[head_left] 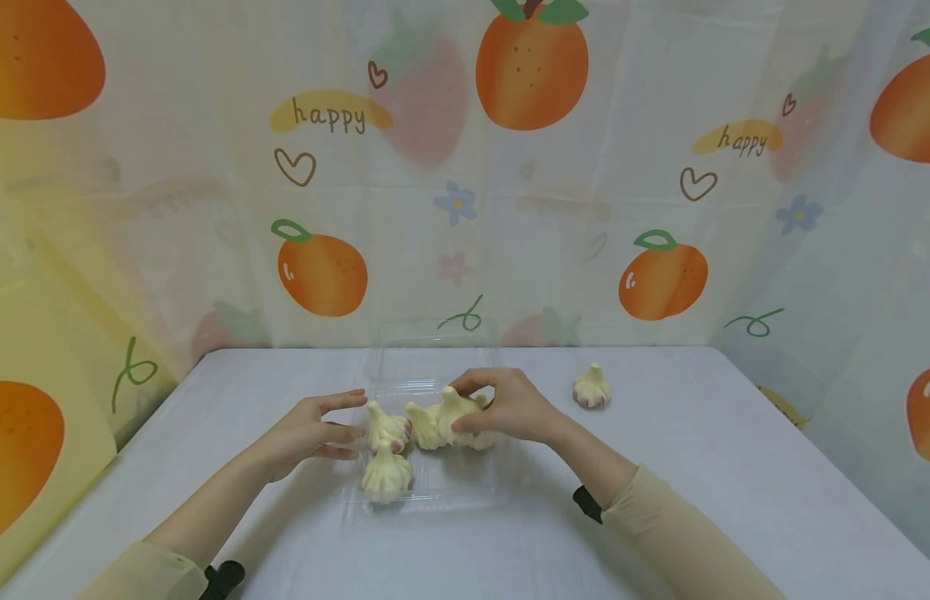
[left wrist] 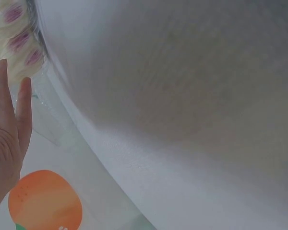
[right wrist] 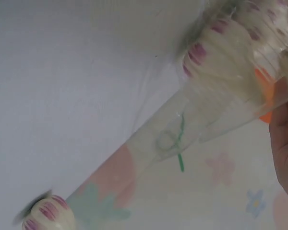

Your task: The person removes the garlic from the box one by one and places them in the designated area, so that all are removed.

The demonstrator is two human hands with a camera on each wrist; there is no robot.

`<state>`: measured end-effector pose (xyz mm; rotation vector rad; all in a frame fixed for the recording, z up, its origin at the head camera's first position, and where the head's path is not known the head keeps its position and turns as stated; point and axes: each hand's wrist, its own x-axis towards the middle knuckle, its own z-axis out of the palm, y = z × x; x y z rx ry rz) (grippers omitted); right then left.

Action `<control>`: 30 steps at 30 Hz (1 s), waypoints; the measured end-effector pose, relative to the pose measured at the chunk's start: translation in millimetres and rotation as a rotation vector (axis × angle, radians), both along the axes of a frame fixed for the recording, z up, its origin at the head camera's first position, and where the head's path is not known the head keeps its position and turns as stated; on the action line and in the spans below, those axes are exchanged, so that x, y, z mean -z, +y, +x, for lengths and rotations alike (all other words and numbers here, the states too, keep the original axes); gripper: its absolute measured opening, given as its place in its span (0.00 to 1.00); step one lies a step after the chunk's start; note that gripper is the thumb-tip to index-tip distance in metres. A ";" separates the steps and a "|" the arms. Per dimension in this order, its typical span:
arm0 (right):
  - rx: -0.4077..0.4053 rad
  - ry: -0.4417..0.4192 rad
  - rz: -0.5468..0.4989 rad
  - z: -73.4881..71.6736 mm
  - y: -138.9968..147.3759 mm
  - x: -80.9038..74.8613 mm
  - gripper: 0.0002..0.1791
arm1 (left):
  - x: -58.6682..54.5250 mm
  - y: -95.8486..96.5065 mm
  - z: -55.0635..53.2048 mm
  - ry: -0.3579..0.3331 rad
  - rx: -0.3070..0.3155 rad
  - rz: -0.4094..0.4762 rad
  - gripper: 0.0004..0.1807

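Observation:
A clear plastic box [head_left: 457,485] with its lid [head_left: 427,358] raised at the back stands mid-table, holding several garlic bulbs. My right hand [head_left: 516,407] pinches a pale garlic bulb [head_left: 455,412] between thumb and fingers, above or among the others in the box. At the box's left side, my left hand [head_left: 311,435] is spread with its fingers extended, close to a garlic bulb [head_left: 388,429]; whether it touches the wall I cannot tell. A front-left garlic bulb [head_left: 387,475] sits nearest me. In the right wrist view, only part of the right hand [right wrist: 284,141] shows.
One loose garlic bulb [head_left: 592,388], also visible in the right wrist view, lies on the white table [head_left: 660,442] right of the box. Behind the table hangs a fruit-patterned curtain [head_left: 510,208]. Both forearms come in from the front.

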<state>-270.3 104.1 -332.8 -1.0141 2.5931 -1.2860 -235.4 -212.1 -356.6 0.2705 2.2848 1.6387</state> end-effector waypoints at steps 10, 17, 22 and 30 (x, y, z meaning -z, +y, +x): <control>0.078 0.002 0.001 -6.8 10.9 -6.9 0.21 | -0.6 1.0 2.2 0.001 0.012 0.010 0.37; 0.141 0.007 -0.044 -14.9 23.3 -13.8 0.24 | -1.3 0.9 2.4 -0.001 0.014 0.020 0.38; 0.188 -0.009 -0.064 -20.0 34.3 -18.3 0.24 | -1.5 0.1 2.4 0.000 0.020 0.023 0.38; 0.281 -0.048 -0.074 -24.5 50.7 -21.8 0.24 | -2.4 0.8 3.1 0.001 0.024 0.014 0.37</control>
